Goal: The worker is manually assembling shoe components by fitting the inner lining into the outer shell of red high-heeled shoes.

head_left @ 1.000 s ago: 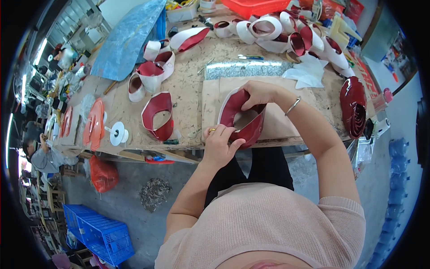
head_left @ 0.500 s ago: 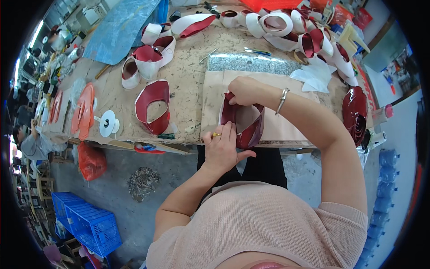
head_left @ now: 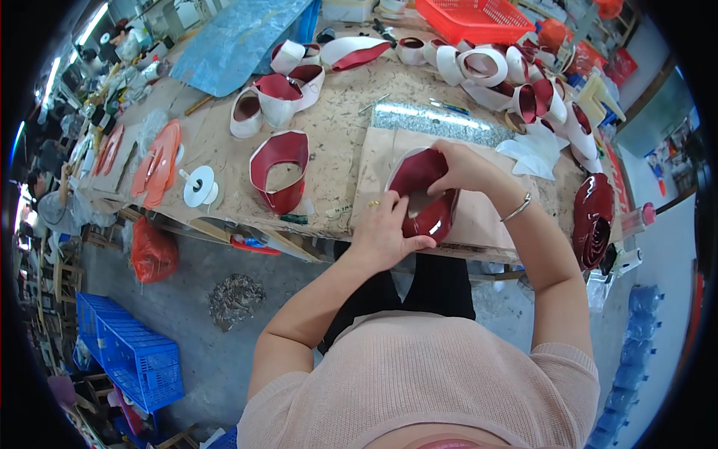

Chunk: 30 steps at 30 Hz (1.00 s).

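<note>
A dark red loop of bent strip with a white outer face (head_left: pixel 423 196) lies on a brown board (head_left: pixel 479 217) at the near edge of the workbench. My left hand (head_left: pixel 383 232) grips its near side, thumb under the lower curve. My right hand (head_left: pixel 462 166), a bangle on its wrist, presses on the loop's far upper side. A second finished red loop (head_left: pixel 281 169) stands on the bench to the left, apart from both hands.
Many red-and-white loops (head_left: pixel 516 82) crowd the back of the bench, with a red basket (head_left: pixel 479 16) behind and a roll of red strip (head_left: pixel 594 221) at right. A white spool (head_left: pixel 199 187), orange shapes (head_left: pixel 157 161), blue crate (head_left: pixel 134 352) on the floor.
Both hands stay on the red loop, reshaping it slightly; my left hand has shifted a little along its near side. The view has drifted downward and left.
</note>
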Each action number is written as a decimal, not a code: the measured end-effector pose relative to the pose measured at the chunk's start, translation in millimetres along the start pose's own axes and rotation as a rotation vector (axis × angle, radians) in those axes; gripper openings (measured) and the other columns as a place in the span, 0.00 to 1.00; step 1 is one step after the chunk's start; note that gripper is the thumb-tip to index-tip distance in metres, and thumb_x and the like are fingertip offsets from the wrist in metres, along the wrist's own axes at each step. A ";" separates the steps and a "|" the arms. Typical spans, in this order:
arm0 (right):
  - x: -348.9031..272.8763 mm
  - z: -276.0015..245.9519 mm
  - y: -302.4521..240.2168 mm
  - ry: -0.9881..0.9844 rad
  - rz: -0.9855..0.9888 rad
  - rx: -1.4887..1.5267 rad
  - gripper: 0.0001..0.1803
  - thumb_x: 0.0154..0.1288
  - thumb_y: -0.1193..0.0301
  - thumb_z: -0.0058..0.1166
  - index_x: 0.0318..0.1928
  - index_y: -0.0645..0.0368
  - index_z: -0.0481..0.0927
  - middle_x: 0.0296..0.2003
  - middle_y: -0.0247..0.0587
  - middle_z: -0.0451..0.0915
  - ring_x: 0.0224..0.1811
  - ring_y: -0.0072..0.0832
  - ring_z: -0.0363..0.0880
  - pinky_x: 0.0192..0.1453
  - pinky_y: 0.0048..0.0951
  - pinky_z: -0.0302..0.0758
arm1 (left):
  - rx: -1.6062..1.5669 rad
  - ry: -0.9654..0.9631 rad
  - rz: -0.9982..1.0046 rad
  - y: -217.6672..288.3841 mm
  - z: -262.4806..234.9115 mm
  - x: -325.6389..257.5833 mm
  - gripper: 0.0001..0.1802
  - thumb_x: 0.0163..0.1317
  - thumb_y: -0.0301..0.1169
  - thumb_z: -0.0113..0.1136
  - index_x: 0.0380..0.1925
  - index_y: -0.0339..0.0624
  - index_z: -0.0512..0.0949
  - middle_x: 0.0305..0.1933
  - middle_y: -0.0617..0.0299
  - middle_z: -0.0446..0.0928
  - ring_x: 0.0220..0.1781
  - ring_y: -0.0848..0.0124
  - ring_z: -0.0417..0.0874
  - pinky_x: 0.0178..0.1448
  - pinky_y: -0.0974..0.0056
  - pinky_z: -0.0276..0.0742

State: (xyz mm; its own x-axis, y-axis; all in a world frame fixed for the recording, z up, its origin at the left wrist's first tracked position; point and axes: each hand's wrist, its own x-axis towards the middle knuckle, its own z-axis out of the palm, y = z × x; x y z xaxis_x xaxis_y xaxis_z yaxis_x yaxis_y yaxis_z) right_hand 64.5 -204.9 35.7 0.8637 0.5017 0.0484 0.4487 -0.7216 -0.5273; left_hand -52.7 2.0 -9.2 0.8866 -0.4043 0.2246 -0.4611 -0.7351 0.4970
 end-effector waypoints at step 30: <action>-10.3 -27.0 -15.3 -0.274 0.131 -0.327 0.25 0.40 0.58 0.71 0.38 0.61 0.83 0.32 0.49 0.83 0.39 0.42 0.82 0.43 0.39 0.77 | 0.125 0.077 0.205 -22.8 -1.4 28.2 0.22 0.53 0.42 0.61 0.49 0.52 0.80 0.49 0.64 0.72 0.57 0.58 0.67 0.59 0.51 0.54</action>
State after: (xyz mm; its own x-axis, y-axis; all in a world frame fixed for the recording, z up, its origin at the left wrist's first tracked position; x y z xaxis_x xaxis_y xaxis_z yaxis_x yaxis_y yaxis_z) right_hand 54.9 -212.0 66.2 0.8452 0.4722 -0.2504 0.4268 -0.8783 -0.2157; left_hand -17.2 8.1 -13.0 0.7721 -0.5129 0.3753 -0.6282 -0.7057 0.3278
